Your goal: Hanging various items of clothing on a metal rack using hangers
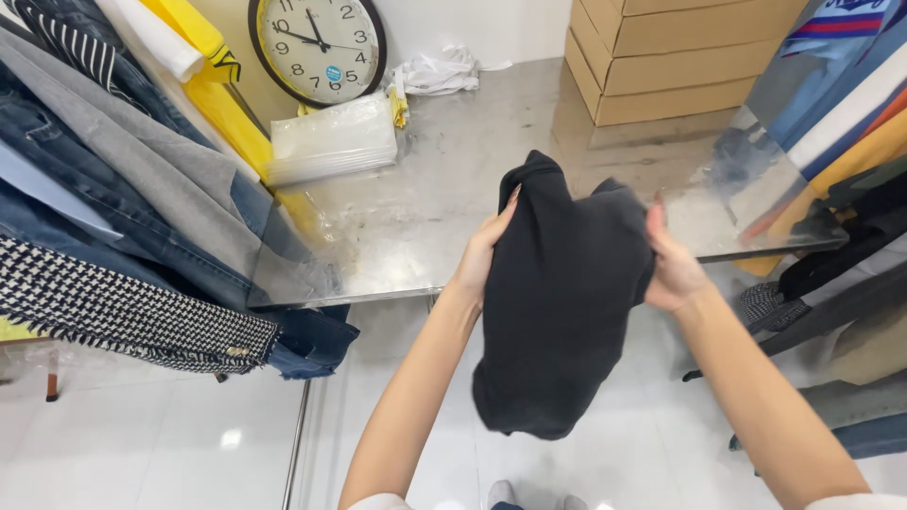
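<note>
Left hand (484, 253) and right hand (673, 272) both grasping dark garment (557, 312) (hanging limp); best keep grips level, steel table (453, 189) at 12 o'clock.

Dark grey garment (557, 302) hangs bunched, held above the floor.

— Where is there room to move?

— The middle of the steel table (453, 189) lies bare, open from its near edge back toward the wall.

— And what blocks the way?

— At the far left a stack of clear plastic bags (331, 142) sits beneath a leaning wall clock (316, 47). Cardboard boxes (671, 57) fill the far right corner. Hanging denim and checked garments (123, 236) overlap the table's left edge; more clothes (841, 179) crowd the right.

— And the front?

— The dark garment (557, 302) hangs there between both hands.
</note>
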